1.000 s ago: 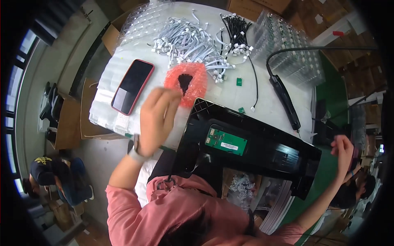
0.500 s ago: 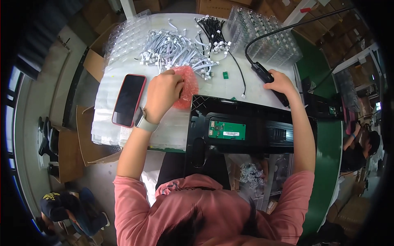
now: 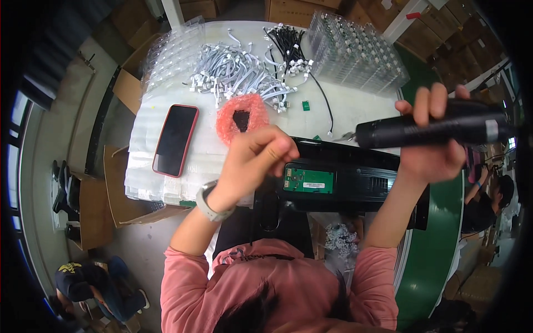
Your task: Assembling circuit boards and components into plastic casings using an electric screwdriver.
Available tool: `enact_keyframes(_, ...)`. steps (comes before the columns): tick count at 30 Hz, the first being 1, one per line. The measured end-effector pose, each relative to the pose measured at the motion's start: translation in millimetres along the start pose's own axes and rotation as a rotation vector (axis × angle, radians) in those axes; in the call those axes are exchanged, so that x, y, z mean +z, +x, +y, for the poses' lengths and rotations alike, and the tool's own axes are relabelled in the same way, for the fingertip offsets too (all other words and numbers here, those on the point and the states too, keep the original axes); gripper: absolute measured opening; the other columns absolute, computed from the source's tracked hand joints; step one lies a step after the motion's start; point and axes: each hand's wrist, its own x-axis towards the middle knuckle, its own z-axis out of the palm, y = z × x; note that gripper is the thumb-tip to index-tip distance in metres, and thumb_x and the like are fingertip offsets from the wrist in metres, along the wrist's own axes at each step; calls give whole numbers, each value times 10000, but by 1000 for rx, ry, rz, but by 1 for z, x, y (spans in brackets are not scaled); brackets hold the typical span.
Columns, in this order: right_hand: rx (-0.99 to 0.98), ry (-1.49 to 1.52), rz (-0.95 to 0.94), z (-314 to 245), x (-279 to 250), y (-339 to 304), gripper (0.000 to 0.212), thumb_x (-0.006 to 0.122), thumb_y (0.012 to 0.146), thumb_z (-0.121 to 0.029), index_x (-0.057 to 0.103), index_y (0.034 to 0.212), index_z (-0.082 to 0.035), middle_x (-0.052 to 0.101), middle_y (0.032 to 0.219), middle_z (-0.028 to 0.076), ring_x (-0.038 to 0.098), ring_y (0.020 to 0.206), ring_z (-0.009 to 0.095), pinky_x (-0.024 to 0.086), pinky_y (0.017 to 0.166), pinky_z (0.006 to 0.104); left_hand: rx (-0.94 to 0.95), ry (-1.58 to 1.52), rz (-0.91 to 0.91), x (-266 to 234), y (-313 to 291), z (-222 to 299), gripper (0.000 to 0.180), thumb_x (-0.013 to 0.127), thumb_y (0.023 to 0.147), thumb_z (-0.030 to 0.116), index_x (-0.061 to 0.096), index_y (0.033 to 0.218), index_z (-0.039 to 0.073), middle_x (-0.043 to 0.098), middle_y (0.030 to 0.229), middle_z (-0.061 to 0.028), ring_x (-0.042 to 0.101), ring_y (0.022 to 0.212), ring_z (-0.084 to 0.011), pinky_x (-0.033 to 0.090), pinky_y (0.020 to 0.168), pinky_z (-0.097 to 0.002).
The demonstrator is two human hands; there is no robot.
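My right hand (image 3: 427, 158) is wrapped round a black electric screwdriver (image 3: 388, 132), held up and lying nearly level, its bit pointing left. Close to the bit, my left hand (image 3: 252, 158) has thumb and fingers pinched together; anything between them is too small to make out. Both hands are over a long black plastic housing (image 3: 358, 188) at the table's near edge. A green circuit board (image 3: 308, 178) sits in its recess. Just beyond my left hand lies pink bubble wrap (image 3: 226, 119), with a pile of small dark pieces (image 3: 241, 120) in its middle.
A phone (image 3: 176, 139) in a red case lies at left. Farther back are grey-white cables (image 3: 230, 66), black cables (image 3: 288, 47) and stacked clear trays (image 3: 355, 55). A small green board (image 3: 305, 105) lies mid-table. Another person (image 3: 83, 283) crouches at lower left.
My left hand has left the bubble wrap and come nearer, over the housing, fingers pinched. My right hand has lifted the screwdriver off the table and turned it level.
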Motion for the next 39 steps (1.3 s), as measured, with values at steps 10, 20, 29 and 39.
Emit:
enact_keyframes(10, -191, 309, 90, -29, 40, -56, 527, 663, 842, -234, 390, 1251, -46, 533, 657, 18, 508, 407, 114, 488, 517, 319, 49, 65, -275, 36, -35, 6, 84, 670, 861, 45, 668, 917, -18, 606, 846, -41, 584, 714, -87, 469, 630, -221)
enact_keyframes(20, -209, 280, 171, -32, 39, -66, 356, 679, 817, -231, 472, 1051, -62, 515, 590, -9, 489, 392, 78, 440, 467, 264, 97, 211, -240, 42, -37, 0, 113, 725, 809, 34, 679, 883, -39, 626, 839, -75, 594, 679, -111, 472, 609, -216)
enact_keyframes(29, -208, 159, 97, -25, 28, -73, 423, 666, 875, -311, 432, 1155, -99, 538, 640, 23, 506, 408, 126, 479, 518, 313, -170, -31, -121, 48, -34, -7, 114, 706, 837, 55, 672, 893, -38, 629, 838, -45, 582, 699, -87, 477, 623, -209)
enact_keyframes(39, -152, 213, 160, -21, 23, -73, 401, 651, 874, -309, 433, 1131, -92, 531, 640, 26, 499, 402, 136, 468, 505, 317, -161, -40, -95, 45, -32, -17, 104, 718, 830, 45, 675, 887, -30, 640, 837, -25, 593, 764, -72, 493, 686, -207)
